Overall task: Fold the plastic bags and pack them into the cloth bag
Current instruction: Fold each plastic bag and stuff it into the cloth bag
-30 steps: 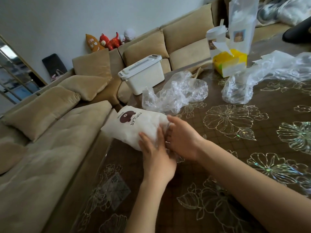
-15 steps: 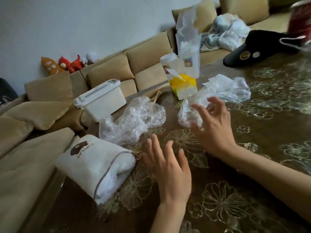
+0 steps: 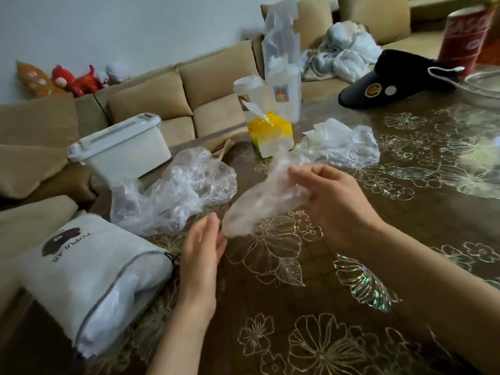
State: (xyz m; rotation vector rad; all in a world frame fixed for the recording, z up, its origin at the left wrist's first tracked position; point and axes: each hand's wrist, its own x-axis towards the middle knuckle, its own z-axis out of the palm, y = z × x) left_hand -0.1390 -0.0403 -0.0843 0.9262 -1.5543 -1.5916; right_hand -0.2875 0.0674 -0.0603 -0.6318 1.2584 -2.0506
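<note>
My right hand grips a crumpled clear plastic bag and holds it above the table; the bag is blurred. Just below the bag's lower end is my left hand, its fingers straight and holding nothing. The white cloth bag with a brown bear print lies on its side at the table's left edge, its mouth toward me and white plastic showing inside. Another crumpled clear bag lies behind my left hand. A whitish plastic bag lies further back on the right.
The brown table has a flower pattern. On it stand a yellow tissue box and a black cap. A white lidded box sits at the table's left edge. A beige sofa runs behind.
Both hands left the cloth bag. My right hand reached to the back, took hold of a clear plastic bag and pulled it toward me. My left hand rose toward the bag's lower end.
</note>
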